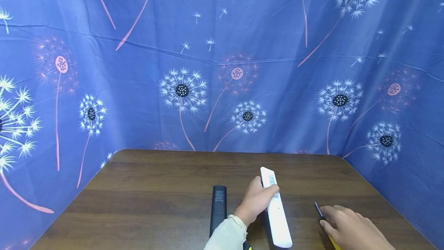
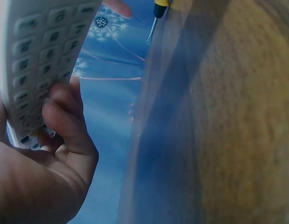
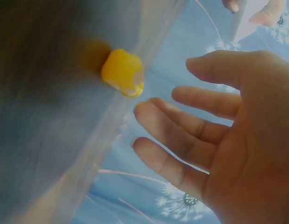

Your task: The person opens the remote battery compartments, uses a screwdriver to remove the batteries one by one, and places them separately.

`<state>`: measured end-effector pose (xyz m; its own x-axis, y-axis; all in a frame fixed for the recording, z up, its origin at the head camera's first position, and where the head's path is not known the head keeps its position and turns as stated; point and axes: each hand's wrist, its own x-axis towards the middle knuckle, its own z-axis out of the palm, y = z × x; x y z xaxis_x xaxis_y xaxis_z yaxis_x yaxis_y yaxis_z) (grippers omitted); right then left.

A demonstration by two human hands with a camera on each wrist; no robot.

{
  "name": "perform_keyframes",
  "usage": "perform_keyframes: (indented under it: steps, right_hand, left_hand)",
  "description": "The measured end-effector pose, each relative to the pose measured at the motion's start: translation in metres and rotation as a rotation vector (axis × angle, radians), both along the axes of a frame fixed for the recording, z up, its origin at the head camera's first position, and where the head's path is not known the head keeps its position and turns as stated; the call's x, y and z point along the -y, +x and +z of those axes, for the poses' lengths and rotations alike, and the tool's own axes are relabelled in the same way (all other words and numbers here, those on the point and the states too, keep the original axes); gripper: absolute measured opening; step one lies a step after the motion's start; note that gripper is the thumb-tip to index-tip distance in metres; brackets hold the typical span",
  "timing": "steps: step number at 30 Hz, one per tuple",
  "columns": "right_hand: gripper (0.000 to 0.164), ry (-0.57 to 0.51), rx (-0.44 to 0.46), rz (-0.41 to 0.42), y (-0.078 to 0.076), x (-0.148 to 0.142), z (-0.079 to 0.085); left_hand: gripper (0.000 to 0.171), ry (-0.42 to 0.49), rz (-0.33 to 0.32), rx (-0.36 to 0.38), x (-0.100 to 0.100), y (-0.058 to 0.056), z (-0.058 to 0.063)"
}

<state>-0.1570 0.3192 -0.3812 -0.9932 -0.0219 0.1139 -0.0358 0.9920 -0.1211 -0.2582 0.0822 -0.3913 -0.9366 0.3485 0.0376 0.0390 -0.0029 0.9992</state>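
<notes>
My left hand grips a white remote control, thumb across its back, fingers round the other side. Its rows of buttons show in the left wrist view, where the remote is held above the table. My right hand hovers at a screwdriver with a yellow handle and a thin metal shaft. In the right wrist view its fingers are spread and loosely bent, apart from the yellow handle end.
A long black remote control with a printed label lies left of my left hand, partly hidden by the sleeve. Something small, black and yellow peeks out by that sleeve. Blue dandelion-print cloth hangs behind the brown wooden table.
</notes>
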Motion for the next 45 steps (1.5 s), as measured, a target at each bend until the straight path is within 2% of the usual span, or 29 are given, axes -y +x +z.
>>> perform_keyframes:
  steps: [2,6,12,14,19,22,31,36,45]
  right_hand:
    - [0.029,0.004,-0.005,0.009,0.0,0.005,0.002]
    - [0.027,0.019,-0.075,0.039,0.003,0.019,0.007]
    - [0.027,-0.028,-0.123,0.069,0.004,0.045,0.016]
    - [0.027,-0.029,-0.165,0.093,0.004,0.053,0.018]
    - [0.021,-0.004,-0.335,0.168,0.001,0.07,0.025]
    - [0.02,0.0,-0.4,0.211,-0.002,0.077,0.027]
    - [0.018,-0.025,-0.413,0.236,-0.003,0.091,0.029]
    - [0.014,-0.044,-0.416,0.258,-0.003,0.096,0.033]
    - [0.019,-0.034,-0.548,0.359,-0.005,0.105,0.033]
  left_hand:
    - [0.047,0.017,-0.005,0.018,0.0,0.0,0.0]
    - [0.051,0.051,0.006,0.011,0.001,-0.003,-0.001]
    - [0.039,0.114,-0.009,-0.017,0.001,-0.004,-0.002]
    - [0.039,0.131,-0.015,-0.018,0.001,-0.004,-0.001]
    - [0.05,0.18,-0.01,-0.014,0.005,-0.006,0.0]
    - [0.055,0.193,-0.008,-0.016,0.007,-0.007,0.001]
    - [0.057,0.228,-0.026,0.007,0.007,-0.009,-0.001]
    - [0.058,0.224,-0.013,0.011,0.005,-0.008,0.001]
    - [0.06,0.22,0.002,0.018,0.007,-0.007,0.002]
